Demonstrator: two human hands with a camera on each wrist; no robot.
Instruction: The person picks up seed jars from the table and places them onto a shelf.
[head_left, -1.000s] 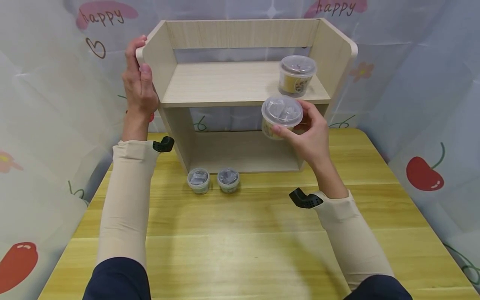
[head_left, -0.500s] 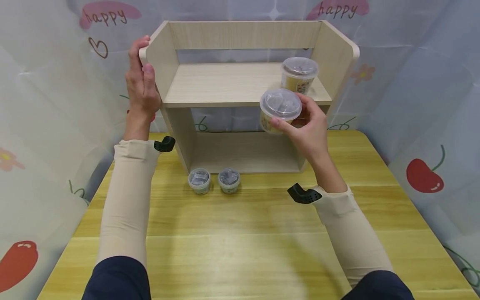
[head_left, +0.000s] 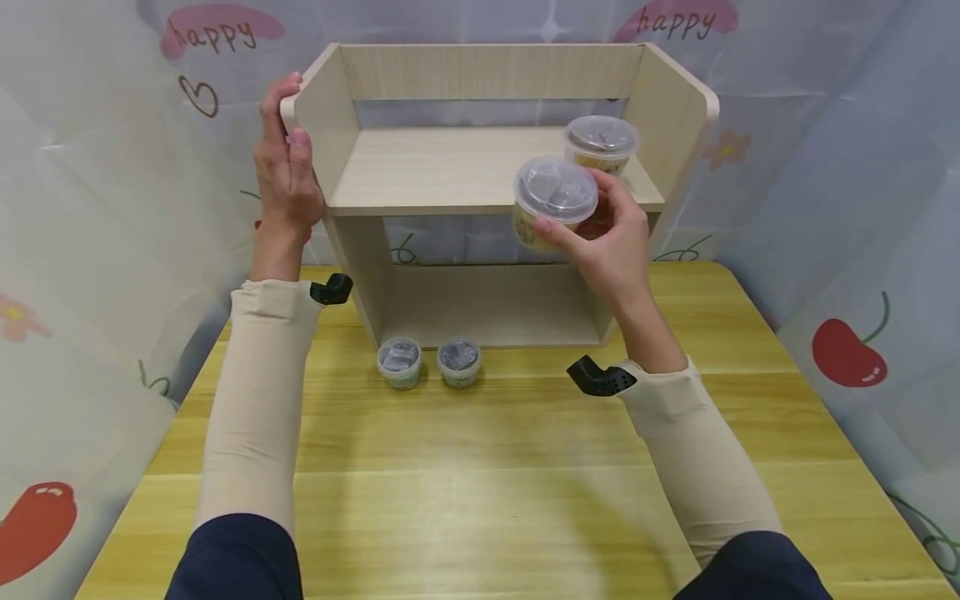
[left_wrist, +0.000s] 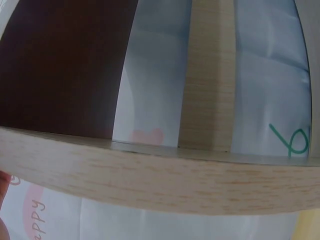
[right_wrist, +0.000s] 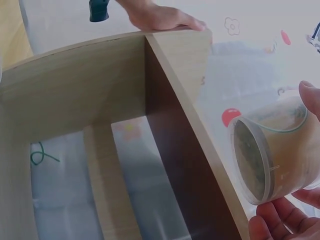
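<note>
My right hand [head_left: 613, 237] grips a clear lidded plastic cup [head_left: 553, 204], thumb on its near side and fingers round its far side. In the head view the cup overlaps the front edge of the upper shelf board. In the right wrist view the cup's round bottom [right_wrist: 252, 160] shows beside the board. A second lidded cup [head_left: 602, 137] stands on that shelf at the right, partly hidden by the held one. My left hand [head_left: 285, 171] rests against the outside of the left panel of the wooden shelf [head_left: 427, 167], fingers extended up toward its rounded corner.
Two smaller lidded tubs [head_left: 400, 362] stand side by side on the wooden table [head_left: 465, 492], just before the shelf's lower front edge. A printed cloth [head_left: 847, 208] hangs behind and on both sides. The shelf's lower compartment [head_left: 487, 300] lies below the held cup.
My right hand has raised the cup and shifted it slightly left, from below the upper board's edge to overlapping it. My left hand has stayed on the panel.
</note>
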